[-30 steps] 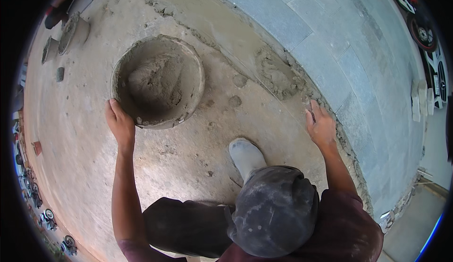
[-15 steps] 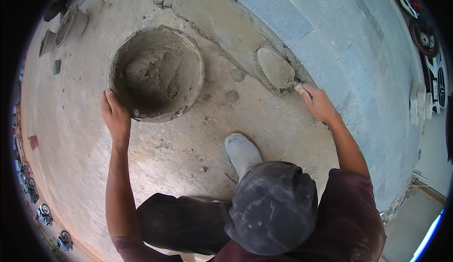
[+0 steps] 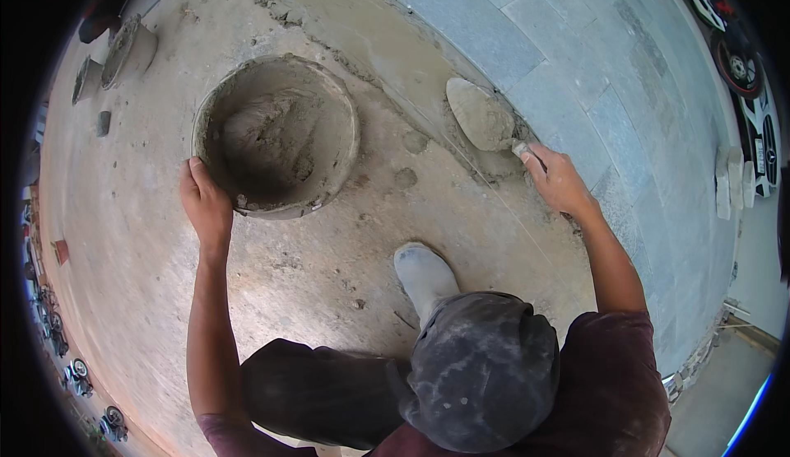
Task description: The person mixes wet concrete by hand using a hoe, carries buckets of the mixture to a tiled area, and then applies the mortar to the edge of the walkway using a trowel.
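Note:
My left hand [image 3: 206, 203] grips the near left rim of a round, mortar-crusted bucket [image 3: 353, 128], with the thumb outside and its fingers partly hidden. Inside, a heap of wet grey mortar [image 3: 276, 132] lies against the bottom and wall. Out to the right, my right hand [image 3: 559, 179] is closed around the handle of a trowel [image 3: 480, 118]. The trowel's rounded blade carries mortar and is over the right edge of a smoothed mortar bed [image 3: 362, 25], beside the paving slabs. Whether the blade touches the bed is hard to tell.
Grey-blue paving slabs [image 3: 568, 86] cover the right side. A thin string [image 3: 527, 230] runs diagonally past the trowel. My pale boot [image 3: 424, 272] stands on the rough floor. Two smaller buckets [image 3: 132, 53] sit far left, near another person's limb. Pale blocks [image 3: 729, 181] and vehicles line the right.
The view has shifted slightly, and the string shows more clearly now. Both hands keep their holds on bucket and trowel, with hardly any movement.

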`<action>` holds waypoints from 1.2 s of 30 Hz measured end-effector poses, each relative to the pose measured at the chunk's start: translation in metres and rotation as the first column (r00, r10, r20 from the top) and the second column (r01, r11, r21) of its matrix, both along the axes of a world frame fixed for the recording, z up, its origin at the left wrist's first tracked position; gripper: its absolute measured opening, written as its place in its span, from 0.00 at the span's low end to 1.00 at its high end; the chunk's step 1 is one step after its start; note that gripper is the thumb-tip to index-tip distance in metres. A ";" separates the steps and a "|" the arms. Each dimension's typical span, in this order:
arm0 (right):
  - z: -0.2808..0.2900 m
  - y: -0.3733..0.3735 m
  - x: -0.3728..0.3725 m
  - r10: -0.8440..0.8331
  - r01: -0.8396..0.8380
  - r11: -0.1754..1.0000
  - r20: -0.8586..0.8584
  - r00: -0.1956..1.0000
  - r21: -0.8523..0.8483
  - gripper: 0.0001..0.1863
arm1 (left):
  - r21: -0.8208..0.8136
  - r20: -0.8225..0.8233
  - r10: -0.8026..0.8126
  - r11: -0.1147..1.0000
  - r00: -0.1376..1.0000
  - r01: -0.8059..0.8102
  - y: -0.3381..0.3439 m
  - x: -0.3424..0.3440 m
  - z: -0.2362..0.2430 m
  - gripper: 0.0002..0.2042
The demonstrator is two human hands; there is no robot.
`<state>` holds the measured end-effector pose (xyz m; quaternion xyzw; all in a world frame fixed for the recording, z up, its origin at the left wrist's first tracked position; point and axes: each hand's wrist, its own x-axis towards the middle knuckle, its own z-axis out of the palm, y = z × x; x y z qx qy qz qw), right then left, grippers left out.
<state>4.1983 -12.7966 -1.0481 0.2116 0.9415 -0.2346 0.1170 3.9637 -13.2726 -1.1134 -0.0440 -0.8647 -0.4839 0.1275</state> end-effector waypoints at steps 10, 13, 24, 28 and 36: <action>-0.011 0.019 0.026 -0.075 0.070 0.997 0.178 0.981 0.032 0.22 | 0.011 0.092 0.008 1.000 0.996 -0.009 0.003 0.008 0.004 0.18; 0.006 0.026 0.069 -0.064 0.060 0.998 0.223 0.973 0.025 0.21 | -0.029 0.057 0.025 0.999 0.998 -0.024 -0.004 0.007 0.001 0.17; -0.029 -0.003 -0.045 0.054 -0.053 0.998 -0.071 0.996 0.020 0.21 | -0.048 0.044 0.009 0.999 0.999 -0.007 0.002 -0.001 -0.008 0.18; -0.038 0.004 -0.054 0.080 -0.079 0.997 0.108 0.991 -0.017 0.21 | -0.103 0.106 0.012 0.995 0.994 -0.001 -0.001 -0.001 -0.007 0.19; 0.017 0.042 0.073 0.086 -0.071 0.996 0.361 0.929 -0.054 0.20 | -0.080 0.090 0.066 0.995 0.994 -0.058 -0.012 0.001 -0.005 0.18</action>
